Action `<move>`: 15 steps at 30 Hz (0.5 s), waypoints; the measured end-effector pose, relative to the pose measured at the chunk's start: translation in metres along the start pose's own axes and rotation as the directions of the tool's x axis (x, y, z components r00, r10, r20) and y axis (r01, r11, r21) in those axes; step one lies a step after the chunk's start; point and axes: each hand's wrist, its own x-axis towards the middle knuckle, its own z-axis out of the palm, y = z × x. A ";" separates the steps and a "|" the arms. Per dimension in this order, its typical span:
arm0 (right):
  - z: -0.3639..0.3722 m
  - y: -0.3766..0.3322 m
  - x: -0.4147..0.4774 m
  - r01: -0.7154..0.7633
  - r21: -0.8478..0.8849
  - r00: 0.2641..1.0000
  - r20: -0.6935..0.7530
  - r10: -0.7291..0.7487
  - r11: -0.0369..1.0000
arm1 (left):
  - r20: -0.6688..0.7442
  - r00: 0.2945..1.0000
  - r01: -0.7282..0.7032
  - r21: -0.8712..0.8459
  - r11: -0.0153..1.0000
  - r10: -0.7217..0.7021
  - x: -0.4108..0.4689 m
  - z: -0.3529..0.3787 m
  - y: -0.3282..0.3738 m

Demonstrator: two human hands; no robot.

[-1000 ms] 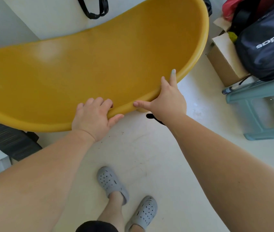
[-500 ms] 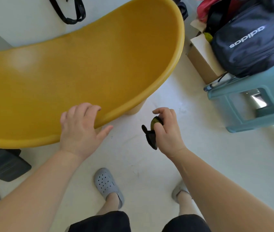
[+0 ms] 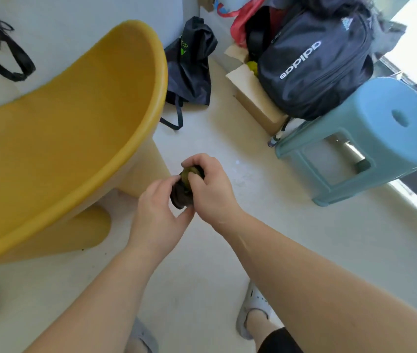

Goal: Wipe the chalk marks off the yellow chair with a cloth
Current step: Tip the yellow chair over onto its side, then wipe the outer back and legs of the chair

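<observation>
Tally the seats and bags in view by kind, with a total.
Yellow plastic chair: 1
Light blue plastic stool: 1
Bags: 3 (dark navy backpack, black drawstring bag, red bag)
Total: 5

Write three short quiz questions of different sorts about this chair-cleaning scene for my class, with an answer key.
1. True or false: both hands are holding the dark cloth.
2. Multiple choice: where is the cloth? A) pressed on the seat of the yellow chair; B) held above the floor, off the chair's right edge; C) lying on the blue stool.
3. Fill in: the black backpack rests partly on a cardboard ____.

Key:
1. True. The left hand and the right hand both grip it.
2. B.
3. box.
</observation>
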 end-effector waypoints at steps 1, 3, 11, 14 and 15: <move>-0.012 0.000 0.003 0.037 -0.026 0.999 0.008 -0.037 0.999 | -0.025 1.000 -0.010 0.008 1.000 0.010 0.009 0.008 0.003; -0.029 0.010 0.014 0.085 -0.032 0.996 0.036 -0.084 0.996 | -0.024 0.998 -0.061 0.058 0.996 0.063 0.029 0.027 -0.001; -0.042 0.125 0.091 0.170 -0.159 0.984 0.081 -0.159 0.972 | -0.108 0.980 -0.153 0.128 0.980 0.167 0.093 0.101 -0.077; -0.030 0.200 0.128 0.176 -0.294 0.972 0.200 -0.119 0.940 | -0.124 0.974 -0.169 0.171 0.971 0.192 0.111 0.137 -0.114; -0.024 0.222 0.142 0.197 -0.351 0.972 0.193 -0.135 0.915 | -0.117 0.975 -0.166 0.194 0.967 0.191 0.119 0.149 -0.124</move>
